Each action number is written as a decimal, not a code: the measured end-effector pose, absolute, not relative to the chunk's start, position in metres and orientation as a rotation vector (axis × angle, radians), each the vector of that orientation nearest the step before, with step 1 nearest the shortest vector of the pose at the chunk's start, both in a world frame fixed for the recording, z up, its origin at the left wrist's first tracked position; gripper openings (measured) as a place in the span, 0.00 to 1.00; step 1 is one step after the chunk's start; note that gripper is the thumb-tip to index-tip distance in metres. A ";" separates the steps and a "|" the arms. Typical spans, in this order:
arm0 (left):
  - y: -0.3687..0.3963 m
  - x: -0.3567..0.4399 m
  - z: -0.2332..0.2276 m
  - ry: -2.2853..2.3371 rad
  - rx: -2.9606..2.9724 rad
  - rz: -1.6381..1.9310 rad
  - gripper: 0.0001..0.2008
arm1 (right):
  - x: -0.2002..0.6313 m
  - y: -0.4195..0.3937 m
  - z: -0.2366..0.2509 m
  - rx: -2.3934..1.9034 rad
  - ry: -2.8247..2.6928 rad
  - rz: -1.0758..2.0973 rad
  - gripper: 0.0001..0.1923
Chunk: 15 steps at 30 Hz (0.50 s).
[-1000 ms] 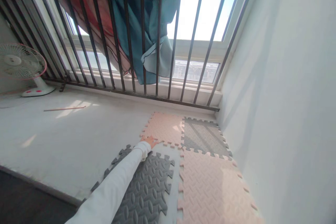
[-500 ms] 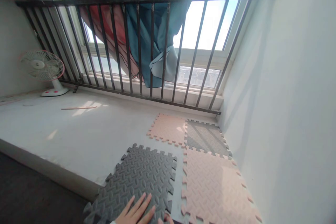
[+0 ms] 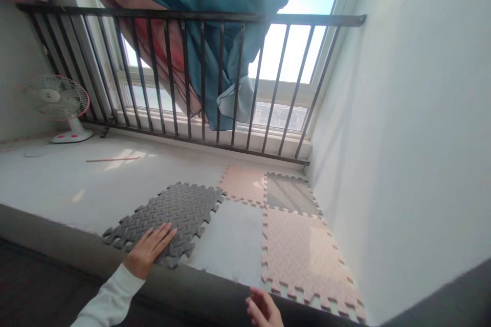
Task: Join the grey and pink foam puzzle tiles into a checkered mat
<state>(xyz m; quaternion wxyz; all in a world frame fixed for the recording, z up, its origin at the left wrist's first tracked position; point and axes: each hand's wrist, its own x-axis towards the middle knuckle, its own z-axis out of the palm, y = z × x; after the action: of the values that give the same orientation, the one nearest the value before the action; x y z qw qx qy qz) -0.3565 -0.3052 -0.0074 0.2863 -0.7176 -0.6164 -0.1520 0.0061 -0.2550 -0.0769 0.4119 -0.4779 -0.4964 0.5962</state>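
Note:
My left hand (image 3: 151, 248) lies flat, fingers stretched out, on the near part of a dark grey foam puzzle mat tile (image 3: 180, 212). That tile rests at a slant on the white ledge, apart from the large pink tile. Low in the view, my right hand (image 3: 264, 309) hovers by the ledge's front edge with loosely curled fingers, touching no tile that I can see. To its upper right lies the large pink foam tile (image 3: 299, 250), joined to a grey tile (image 3: 291, 194) behind it. A smaller-looking pink tile (image 3: 243, 184) adjoins that grey tile on the left.
A black metal railing (image 3: 192, 138) runs along the back before a window and a teal and pink curtain (image 3: 215, 61). A white fan (image 3: 69, 107) stands at far left. A thin stick (image 3: 113, 159) lies on the ledge (image 3: 49, 179). A white wall (image 3: 402, 138) bounds the right.
The dark grey tile has moved left and away from the large pink tile, with my left hand on it. My right hand has come off the tile's edge and is now apart.

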 end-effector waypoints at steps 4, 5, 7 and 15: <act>-0.303 -0.399 -0.014 -2.004 -1.858 -0.198 0.29 | 0.046 -0.241 -0.073 -1.350 -1.615 1.069 0.18; -0.302 -0.406 -0.018 -2.087 -1.862 -0.140 0.30 | 0.055 -0.238 -0.070 -1.405 -1.704 0.916 0.17; -0.300 -0.414 -0.028 -2.236 -1.887 -0.038 0.31 | 0.068 -0.231 -0.062 -1.537 -1.885 0.619 0.16; -0.294 -0.407 -0.037 -2.504 -1.896 0.073 0.28 | 0.074 -0.218 -0.033 -2.165 -2.142 0.155 0.13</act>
<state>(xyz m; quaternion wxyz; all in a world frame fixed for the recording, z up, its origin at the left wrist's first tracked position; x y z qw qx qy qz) -0.4070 -0.2942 -0.0370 -0.0003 -0.6035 -0.7970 0.0234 0.0743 -0.2185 -0.0326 0.0460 -0.7093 -0.7016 0.0509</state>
